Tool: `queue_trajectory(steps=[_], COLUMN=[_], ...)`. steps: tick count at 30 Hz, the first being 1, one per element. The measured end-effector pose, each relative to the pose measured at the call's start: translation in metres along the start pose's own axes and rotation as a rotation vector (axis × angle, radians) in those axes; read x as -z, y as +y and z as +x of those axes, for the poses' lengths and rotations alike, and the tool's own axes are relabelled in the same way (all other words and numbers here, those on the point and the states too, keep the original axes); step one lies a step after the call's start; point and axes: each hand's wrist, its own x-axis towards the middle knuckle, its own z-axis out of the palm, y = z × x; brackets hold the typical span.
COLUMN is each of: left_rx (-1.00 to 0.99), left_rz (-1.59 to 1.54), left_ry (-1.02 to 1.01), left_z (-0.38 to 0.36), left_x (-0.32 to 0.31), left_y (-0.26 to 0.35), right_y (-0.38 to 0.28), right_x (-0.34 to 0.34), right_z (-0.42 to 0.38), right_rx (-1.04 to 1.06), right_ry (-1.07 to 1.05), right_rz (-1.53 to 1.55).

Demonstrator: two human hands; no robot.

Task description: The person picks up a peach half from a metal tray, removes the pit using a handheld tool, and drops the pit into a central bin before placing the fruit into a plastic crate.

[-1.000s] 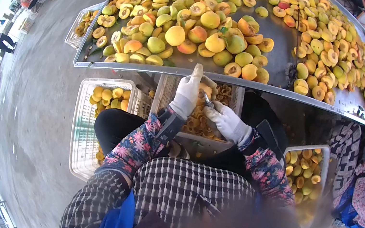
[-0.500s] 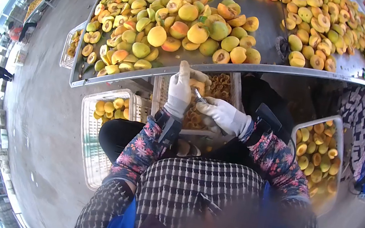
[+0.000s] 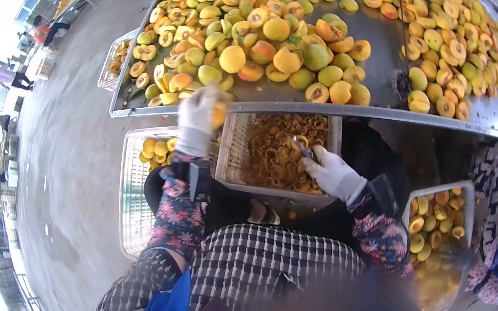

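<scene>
"Where is the left hand in its white fabric glove point(image 3: 195, 118)?"

"From here it's a blur, left of the pale plastic crate point(image 3: 233, 153) of curled brown scraps point(image 3: 273, 153), its grip pinching a rounded orange-yellow fruit piece point(image 3: 220, 114) beside the crate's far left corner."

"And the white-gloved right hand point(image 3: 332, 173)?"

"At the crate's right edge, its grip wrapped around a slim silver metal tool point(image 3: 307, 151), tip above the scraps."

"What's around?"

"Beyond the crate, a grey metal surface point(image 3: 376, 55) heaped with yellow-green fruit point(image 3: 262, 44), many halved; left of the crate, a white plastic basket point(image 3: 125, 200) holding yellow fruit point(image 3: 158, 150)."
</scene>
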Motion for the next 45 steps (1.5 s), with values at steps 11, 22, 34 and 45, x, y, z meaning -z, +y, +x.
queue_trajectory(steps=[11,22,34,45], left_rx=[-0.34,0.022,0.145,0.178], left_rz=[0.989,-0.727,-0.875,-0.817], left_ry=[0.052,-0.302,-0.41,-0.477], left_z=[0.075,0.066,-0.03,-0.027], left_x=[-0.012,-0.032,-0.059,-0.062], left_y=[0.005,0.023,0.044,0.032], right_y=[0.006,-0.001,-0.073,-0.066], right_x=[-0.018,-0.018,-0.017,-0.016], right_z=[0.013,0.01,0.025,0.028], right_rx=[0.05,0.147,0.503,0.53], right_ry=[0.062,0.129,0.493,0.393], right_rz=[-0.087,0.182,-0.064,-0.036])
